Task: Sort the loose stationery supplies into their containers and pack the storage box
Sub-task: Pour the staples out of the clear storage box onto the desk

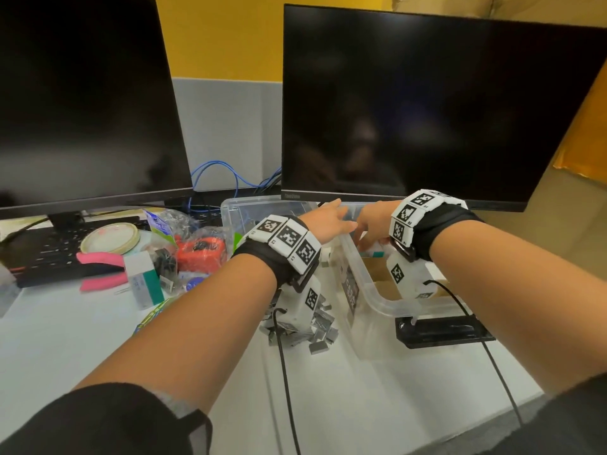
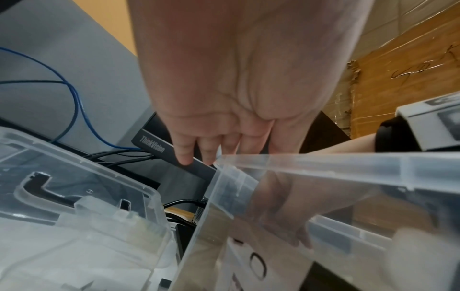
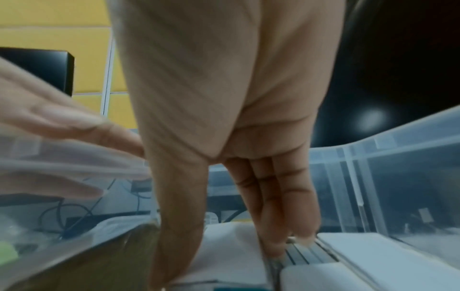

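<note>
A clear plastic storage box (image 1: 377, 297) stands on the white desk below the right monitor. My left hand (image 1: 328, 218) reaches over its left rim (image 2: 323, 167), fingers above the edge and thumb below it, gripping the wall. My right hand (image 1: 371, 231) is down inside the box, thumb and straight fingers on either side of a small white box (image 3: 231, 242) with a teal edge (image 1: 374, 253). More white boxes (image 3: 373, 256) lie beside it. A heap of loose grey staple strips (image 1: 318, 326) lies on the desk left of the storage box.
The clear lid (image 1: 246, 208) lies behind the left hand. Further left lie a pink stapler (image 1: 98, 267), a tape roll (image 1: 110, 239), a white and green box (image 1: 144, 280), an orange item (image 1: 200, 251) and a keyboard (image 1: 42, 254). Two dark monitors stand at the back.
</note>
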Tool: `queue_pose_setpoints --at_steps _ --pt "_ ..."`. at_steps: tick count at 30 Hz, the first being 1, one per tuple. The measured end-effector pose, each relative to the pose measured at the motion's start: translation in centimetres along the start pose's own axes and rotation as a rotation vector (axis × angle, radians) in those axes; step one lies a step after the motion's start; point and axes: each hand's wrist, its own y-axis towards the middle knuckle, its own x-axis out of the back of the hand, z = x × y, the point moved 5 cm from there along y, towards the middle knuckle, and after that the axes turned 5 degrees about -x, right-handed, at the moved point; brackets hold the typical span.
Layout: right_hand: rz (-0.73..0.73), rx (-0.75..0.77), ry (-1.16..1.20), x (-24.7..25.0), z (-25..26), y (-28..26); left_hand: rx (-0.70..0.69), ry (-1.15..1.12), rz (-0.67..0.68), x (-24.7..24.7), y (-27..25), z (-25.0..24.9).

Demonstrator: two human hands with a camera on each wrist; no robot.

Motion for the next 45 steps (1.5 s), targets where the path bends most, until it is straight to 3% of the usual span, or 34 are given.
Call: queue_pose_setpoints --at_steps 7,16,23,32,45 --pt "-0.008 -0.073 -0.026 -0.4 0.3 1.1 -0.007 -0.026 -0.006 -0.1 0.1 0.1" --pt "-0.124 0.000 0.028 0.1 -1.0 0.5 -0.007 -0.068 -0.015 -0.4 0.4 0.1" --pt "-0.117 0.019 0.148 -0.3 -1.6 -0.4 -0.002 -0.185 -0.189 0.1 0.6 -0.4" --pt "-0.227 -0.019 0.205 1.4 -3.3 -2.5 -0.118 -0.588 -0.274 1.2 -0.2 -2.4" --pt "-0.166 0.016 0.089 0.8 0.3 -2.4 0.021 -1.048 -0.262 -0.2 -2.0 0.6"
